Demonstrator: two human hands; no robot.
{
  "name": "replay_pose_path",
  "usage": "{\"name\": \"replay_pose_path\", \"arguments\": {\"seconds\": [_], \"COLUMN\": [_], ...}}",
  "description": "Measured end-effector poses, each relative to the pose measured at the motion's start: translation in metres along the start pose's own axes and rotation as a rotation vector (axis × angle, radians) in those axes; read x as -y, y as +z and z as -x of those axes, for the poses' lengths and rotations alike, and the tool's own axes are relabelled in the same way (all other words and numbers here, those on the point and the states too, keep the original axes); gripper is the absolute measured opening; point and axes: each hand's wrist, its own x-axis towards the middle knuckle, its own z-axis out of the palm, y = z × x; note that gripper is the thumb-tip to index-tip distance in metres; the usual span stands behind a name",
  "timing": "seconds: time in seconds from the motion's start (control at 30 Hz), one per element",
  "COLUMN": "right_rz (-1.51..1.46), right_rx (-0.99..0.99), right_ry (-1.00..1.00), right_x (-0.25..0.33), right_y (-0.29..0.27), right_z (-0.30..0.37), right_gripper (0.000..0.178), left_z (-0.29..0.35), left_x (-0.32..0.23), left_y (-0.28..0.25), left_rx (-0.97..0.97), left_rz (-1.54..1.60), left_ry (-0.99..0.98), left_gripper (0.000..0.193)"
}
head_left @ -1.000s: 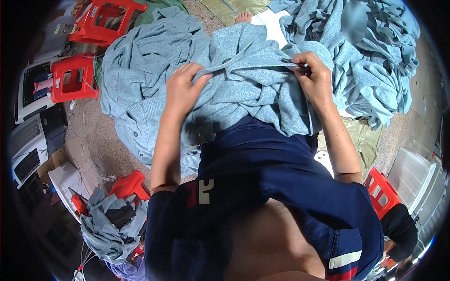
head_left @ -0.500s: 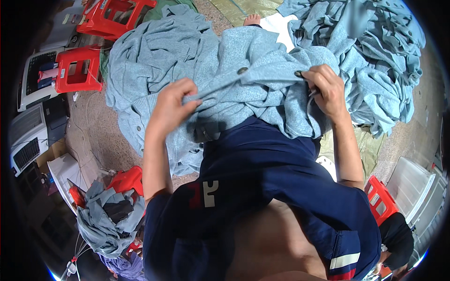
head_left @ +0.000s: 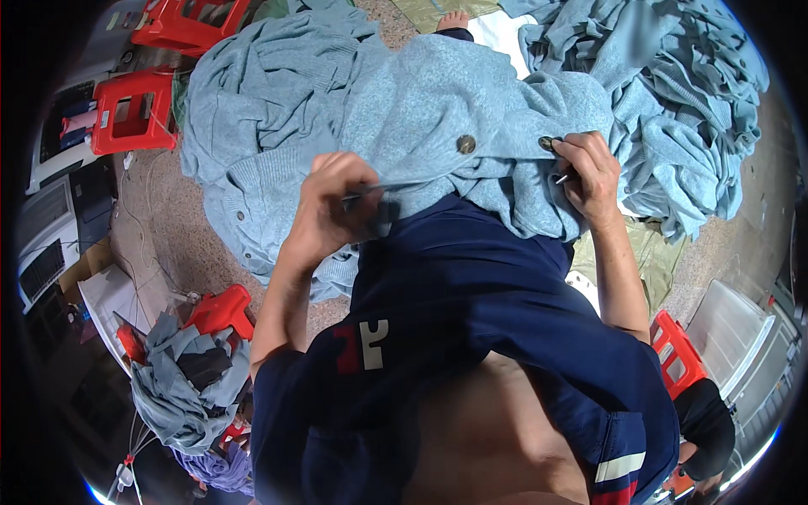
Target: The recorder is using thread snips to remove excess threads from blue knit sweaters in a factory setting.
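Print: off-white and dark-red block motif (head_left: 372,358) on navy shirt (head_left: 522,337) | blue-grey knit cardigan (head_left: 429,88): across the lap's (head_left: 454,231) far edge | right hand (head_left: 593,172): fingers bent, pinching front band beside dark button (head_left: 546,143), thin metallic object (head_left: 561,178) protruding | left hand (head_left: 337,202): curled inward at cardigan's near edge, blurred; grip cannot be told

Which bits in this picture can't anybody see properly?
Head view: left hand, blurred, its grip unclear.
Head view: thin shiny thing, mostly covered by the right hand.
Head view: bare foot, its leg mostly hidden by the blue garment.
Head view: upper red stool, cut off by the top edge.
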Motion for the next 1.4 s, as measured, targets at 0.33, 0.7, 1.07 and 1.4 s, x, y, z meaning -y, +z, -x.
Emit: {"name": "replay_pose_path", "arguments": {"seconds": [0.33, 0.7, 1.07, 1.4], "right_rz": [-0.057, -0.006, -0.015, -0.169], "right_rx": [-0.34, 0.031, -0.28, -0.215], "right_ry": [-0.44, -0.526, -0.407, -0.301], "right_x": [0.077, 0.085, 0.074, 0.083], "right_y": [0.022, 0.016, 0.02, 0.039], "right_z": [-0.097, -0.095, -0.084, -0.09], "right_gripper": [0.024, 0.013, 0.019, 0.021], "left_z": [-0.069, -0.073, -0.072, -0.065], "left_x": [-0.053, -0.059, -0.05, -0.047], "left_y": [-0.002, -0.002, 0.002, -0.002], "left_rx": [-0.002, -0.072, 0.109, 0.025], "left_rz": [0.946, 0.441, 0.707, 0.384], "left_ry": [-0.37, -0.104, -0.281, -0.093], "left_gripper": [0.019, 0.019, 0.016, 0.025]}}
